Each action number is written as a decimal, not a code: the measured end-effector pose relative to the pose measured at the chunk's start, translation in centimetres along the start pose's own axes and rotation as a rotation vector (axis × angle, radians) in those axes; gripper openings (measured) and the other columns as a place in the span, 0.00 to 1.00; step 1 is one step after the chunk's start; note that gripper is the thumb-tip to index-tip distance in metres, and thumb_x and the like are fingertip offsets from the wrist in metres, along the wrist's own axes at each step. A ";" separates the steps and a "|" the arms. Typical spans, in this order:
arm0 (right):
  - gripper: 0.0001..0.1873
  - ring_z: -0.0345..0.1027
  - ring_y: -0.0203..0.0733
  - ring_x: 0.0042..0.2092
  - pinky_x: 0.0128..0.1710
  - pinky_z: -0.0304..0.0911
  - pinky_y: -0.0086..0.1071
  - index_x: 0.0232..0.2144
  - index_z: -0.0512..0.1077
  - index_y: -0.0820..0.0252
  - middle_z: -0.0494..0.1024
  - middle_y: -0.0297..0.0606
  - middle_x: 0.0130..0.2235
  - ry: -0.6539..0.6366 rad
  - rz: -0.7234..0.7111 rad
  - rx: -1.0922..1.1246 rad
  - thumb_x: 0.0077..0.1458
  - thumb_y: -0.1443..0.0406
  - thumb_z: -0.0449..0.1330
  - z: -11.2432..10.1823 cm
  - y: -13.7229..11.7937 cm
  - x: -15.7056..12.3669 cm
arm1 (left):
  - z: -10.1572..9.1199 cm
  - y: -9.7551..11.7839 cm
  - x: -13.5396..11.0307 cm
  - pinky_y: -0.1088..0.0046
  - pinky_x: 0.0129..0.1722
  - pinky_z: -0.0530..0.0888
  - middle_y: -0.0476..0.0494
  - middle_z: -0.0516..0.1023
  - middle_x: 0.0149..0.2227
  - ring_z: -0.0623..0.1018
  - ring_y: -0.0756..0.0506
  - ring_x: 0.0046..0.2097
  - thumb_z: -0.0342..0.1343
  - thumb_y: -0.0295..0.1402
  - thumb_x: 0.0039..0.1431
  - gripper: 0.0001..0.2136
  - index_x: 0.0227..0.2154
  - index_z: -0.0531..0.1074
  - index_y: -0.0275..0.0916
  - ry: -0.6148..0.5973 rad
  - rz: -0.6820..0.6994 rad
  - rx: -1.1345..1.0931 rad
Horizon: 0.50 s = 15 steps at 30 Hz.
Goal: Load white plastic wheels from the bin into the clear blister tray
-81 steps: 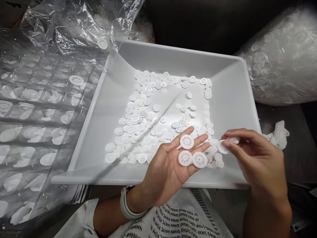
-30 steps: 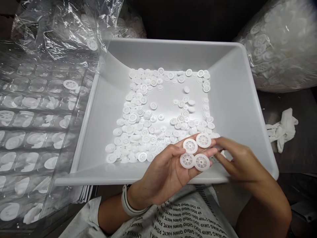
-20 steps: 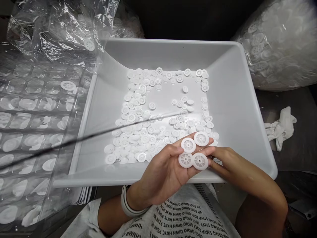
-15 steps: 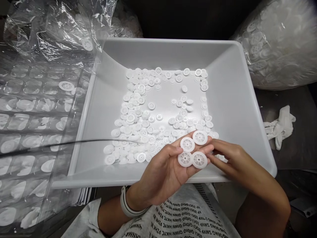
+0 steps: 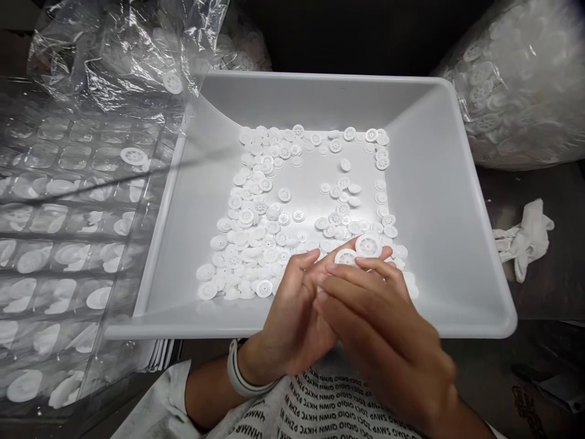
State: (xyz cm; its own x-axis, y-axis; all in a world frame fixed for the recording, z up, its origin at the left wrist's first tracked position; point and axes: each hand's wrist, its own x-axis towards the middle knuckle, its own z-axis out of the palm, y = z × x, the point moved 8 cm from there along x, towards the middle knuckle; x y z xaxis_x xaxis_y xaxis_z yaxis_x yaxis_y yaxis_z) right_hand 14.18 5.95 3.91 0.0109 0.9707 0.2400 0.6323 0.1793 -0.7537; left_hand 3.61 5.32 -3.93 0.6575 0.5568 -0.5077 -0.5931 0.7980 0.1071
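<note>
Right hand has swung over left hand, right fingers together, grip hidden, left thumb apart, seemingly arranging wheels above the tray, near side, which calls next for a level palm.

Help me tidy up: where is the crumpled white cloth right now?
In the head view, the crumpled white cloth lies on the dark surface at right, just outside the grey tub and below the bulging clear bag.

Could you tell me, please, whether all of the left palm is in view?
No, the right hand covers part of it, while two white wheels show on the fingers of the left hand.
</note>
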 end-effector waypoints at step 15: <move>0.07 0.70 0.41 0.47 0.43 0.66 0.32 0.39 0.73 0.52 0.76 0.33 0.44 -0.156 0.142 -0.010 0.56 0.63 0.63 2.1 3.0 1.7 | 0.8 0.2 0.5 0.60 0.62 0.61 0.34 0.74 0.56 0.69 0.40 0.60 0.37 0.34 0.64 0.24 0.60 0.62 0.30 -0.086 0.055 -0.080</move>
State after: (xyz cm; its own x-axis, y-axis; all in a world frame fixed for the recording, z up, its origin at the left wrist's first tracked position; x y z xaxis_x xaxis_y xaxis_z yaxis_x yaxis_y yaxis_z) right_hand 14.48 8.48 0.75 -0.0194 0.9992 0.0337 0.6410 0.0383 -0.7666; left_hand 4.13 5.96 -3.50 0.6582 0.6198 -0.4274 -0.6624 0.7465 0.0625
